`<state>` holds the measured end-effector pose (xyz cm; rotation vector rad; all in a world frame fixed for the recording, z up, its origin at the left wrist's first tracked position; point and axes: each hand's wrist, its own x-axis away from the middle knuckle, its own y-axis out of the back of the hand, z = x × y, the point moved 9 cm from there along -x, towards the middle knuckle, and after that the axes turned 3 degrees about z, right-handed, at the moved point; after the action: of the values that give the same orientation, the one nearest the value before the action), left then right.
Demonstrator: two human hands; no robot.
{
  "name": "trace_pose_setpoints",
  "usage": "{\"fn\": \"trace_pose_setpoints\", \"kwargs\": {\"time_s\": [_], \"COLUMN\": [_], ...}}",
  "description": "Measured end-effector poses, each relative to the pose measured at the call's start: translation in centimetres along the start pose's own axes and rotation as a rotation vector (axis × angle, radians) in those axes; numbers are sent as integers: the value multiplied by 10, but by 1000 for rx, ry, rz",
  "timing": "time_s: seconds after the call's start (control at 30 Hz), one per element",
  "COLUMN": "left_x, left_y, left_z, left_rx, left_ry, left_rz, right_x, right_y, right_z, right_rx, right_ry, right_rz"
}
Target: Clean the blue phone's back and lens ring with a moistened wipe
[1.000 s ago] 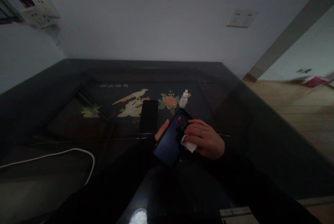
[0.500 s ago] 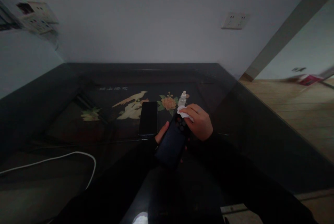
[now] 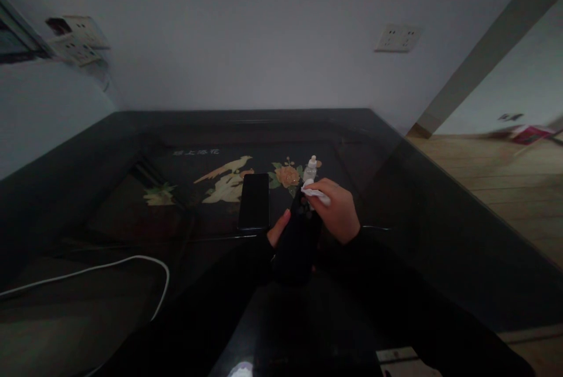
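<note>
My left hand point(image 3: 280, 228) grips a dark phone case point(image 3: 297, 245) with several round camera openings at its upper end; whether a phone sits in it I cannot tell. The thumb lies along the left edge and most fingers are hidden beneath. My right hand point(image 3: 338, 206) pinches a crumpled white tissue point(image 3: 317, 194) at the case's top, by the camera openings. Just behind stands a small clear bottle point(image 3: 310, 169) with a white nozzle. To the left of my left hand, a black phone point(image 3: 254, 201) lies flat, dark screen up.
The dark glossy table point(image 3: 109, 142) carries a printed bird and flowers. A white cable point(image 3: 132, 258) curves across the left side. Sockets point(image 3: 398, 38) are on the wall behind. At the bottom edge, a pale printed item point(image 3: 402, 360) is partly visible.
The case has turned more upright and its back looks darker. My right hand keeps the tissue at its upper end, shifted slightly downward. The whole view has moved a little.
</note>
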<state>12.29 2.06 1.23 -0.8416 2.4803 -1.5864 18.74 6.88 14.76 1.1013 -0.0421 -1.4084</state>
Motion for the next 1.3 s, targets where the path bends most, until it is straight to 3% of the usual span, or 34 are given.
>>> {"fn": "trace_pose_setpoints", "kwargs": {"time_s": [0.17,0.23,0.33,0.47,0.63,0.87,0.97,1.03,1.1,1.3], "left_x": [-1,2,12,4,18,8,6,2,0,0], "left_y": [1,3,10,13,12,6,9,9,9,13], "left_z": [-12,-27,-44,-41,-62,-47,-45,-36,-28,-22], "left_rx": [-13,45,190,184,135,102,108,91,62,57], "left_ry": [-188,-369,-631,-554,-830,-552,-512,-408,-328,-347], "left_rz": [-54,-154,-337,-363,-374,-318,-292,-251,-210,-144], "right_x": [4,15,31,37,28,50,34,16,0,-11], "right_y": [-13,-23,-32,-36,-38,-43,-23,-7,-4,-16], "right_z": [-1,5,22,30,19,19,-2,-13,-15,4], "right_rx": [-184,-261,-303,-317,-349,-393,-324,-188,-123,-42], "right_ry": [-227,-300,-270,-235,-319,-352,-363,-319,-254,-74], "right_rz": [96,163,187,175,178,238,123,20,0,5]}}
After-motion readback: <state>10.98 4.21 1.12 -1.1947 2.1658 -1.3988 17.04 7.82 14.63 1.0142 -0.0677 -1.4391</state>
